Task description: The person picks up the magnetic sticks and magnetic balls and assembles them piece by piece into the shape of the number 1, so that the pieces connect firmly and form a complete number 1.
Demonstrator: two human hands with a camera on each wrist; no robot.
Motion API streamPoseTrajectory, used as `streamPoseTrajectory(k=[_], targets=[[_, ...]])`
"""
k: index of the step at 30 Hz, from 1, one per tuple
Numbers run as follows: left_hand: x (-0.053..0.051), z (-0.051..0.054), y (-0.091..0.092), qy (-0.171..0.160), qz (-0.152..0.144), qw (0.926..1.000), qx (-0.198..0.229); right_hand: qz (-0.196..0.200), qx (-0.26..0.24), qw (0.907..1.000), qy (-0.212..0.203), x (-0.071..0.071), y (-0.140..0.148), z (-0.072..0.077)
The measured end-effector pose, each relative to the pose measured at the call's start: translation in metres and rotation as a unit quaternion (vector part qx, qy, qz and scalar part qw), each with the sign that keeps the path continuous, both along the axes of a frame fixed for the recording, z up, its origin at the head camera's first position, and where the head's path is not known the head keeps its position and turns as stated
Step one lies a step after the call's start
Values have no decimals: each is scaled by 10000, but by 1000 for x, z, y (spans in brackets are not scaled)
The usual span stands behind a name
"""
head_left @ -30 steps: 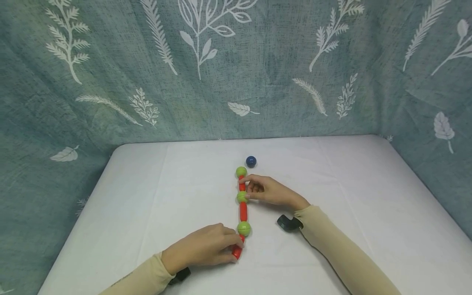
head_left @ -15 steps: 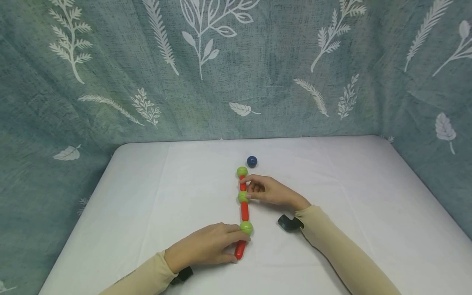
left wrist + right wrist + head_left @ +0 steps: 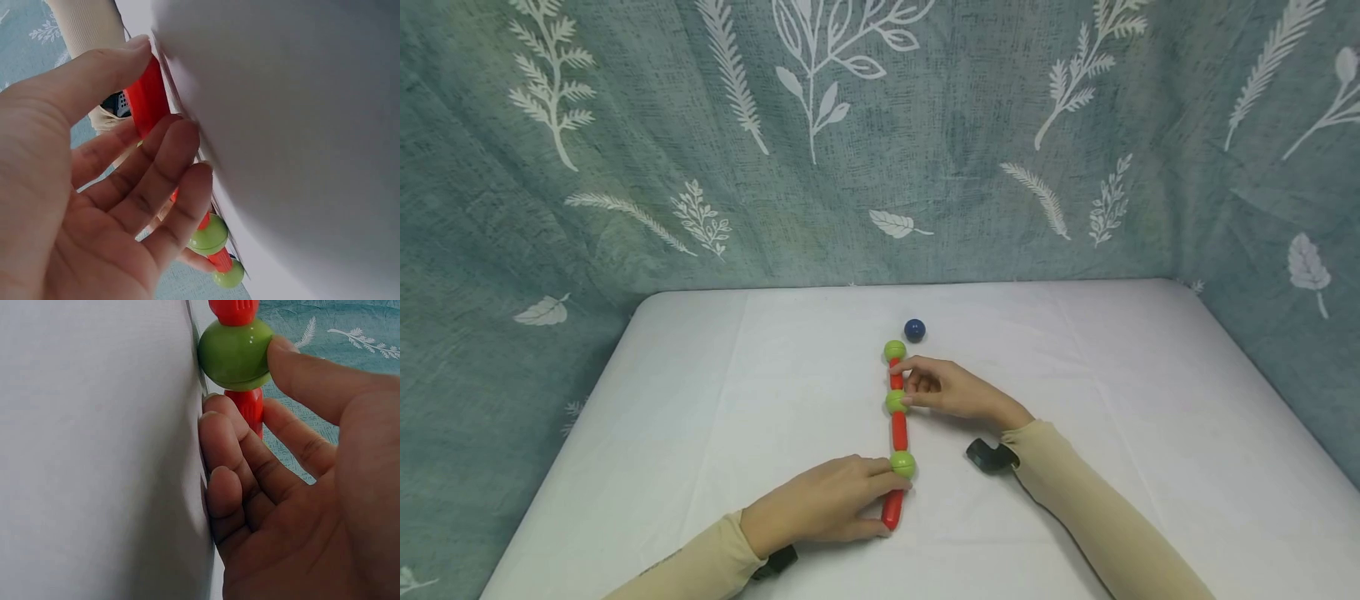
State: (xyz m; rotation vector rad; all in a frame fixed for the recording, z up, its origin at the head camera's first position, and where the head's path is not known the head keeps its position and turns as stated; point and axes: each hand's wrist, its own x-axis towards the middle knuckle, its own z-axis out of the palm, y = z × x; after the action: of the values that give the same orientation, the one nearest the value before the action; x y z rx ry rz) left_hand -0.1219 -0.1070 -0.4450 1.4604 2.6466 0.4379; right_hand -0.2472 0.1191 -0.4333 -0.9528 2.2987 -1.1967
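Note:
A line of red toy rods and green balls runs away from me along the table in the head view. My left hand (image 3: pixel 827 504) holds the nearest red rod (image 3: pixel 892 507), thumb at its near end and forefinger by the near green ball (image 3: pixel 902 464). In the left wrist view the thumb lies against that red rod (image 3: pixel 148 97). My right hand (image 3: pixel 958 390) steadies the far part of the line. Its thumb presses the middle green ball (image 3: pixel 234 353), and its forefinger touches the far red rod (image 3: pixel 896 377). Another red rod (image 3: pixel 899 431) joins the middle and near balls.
A far green ball (image 3: pixel 894 350) ends the line. A loose dark blue ball (image 3: pixel 914 330) lies just behind it. A white cloth covers the table (image 3: pixel 775 375), and a leaf-patterned curtain (image 3: pixel 970 217) hangs at its back and sides.
The nearest rod and near green ball have shifted slightly right and now line up straighter with the rest. My left forefinger has moved up toward that ball. My right hand stays in place on the line.

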Motion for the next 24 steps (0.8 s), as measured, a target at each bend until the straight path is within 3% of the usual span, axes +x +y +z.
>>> streamPoseTrajectory(k=[3, 10, 24], targets=[[2, 0, 2, 36, 61, 10000, 15, 15, -24, 10000, 19, 0, 0, -1], [6, 0, 8, -94, 330, 9993, 113, -31, 81, 9999, 110, -17, 3, -32], [9, -1, 13, -300, 609, 9972, 302, 45, -34, 10000, -17, -18, 5, -33]])
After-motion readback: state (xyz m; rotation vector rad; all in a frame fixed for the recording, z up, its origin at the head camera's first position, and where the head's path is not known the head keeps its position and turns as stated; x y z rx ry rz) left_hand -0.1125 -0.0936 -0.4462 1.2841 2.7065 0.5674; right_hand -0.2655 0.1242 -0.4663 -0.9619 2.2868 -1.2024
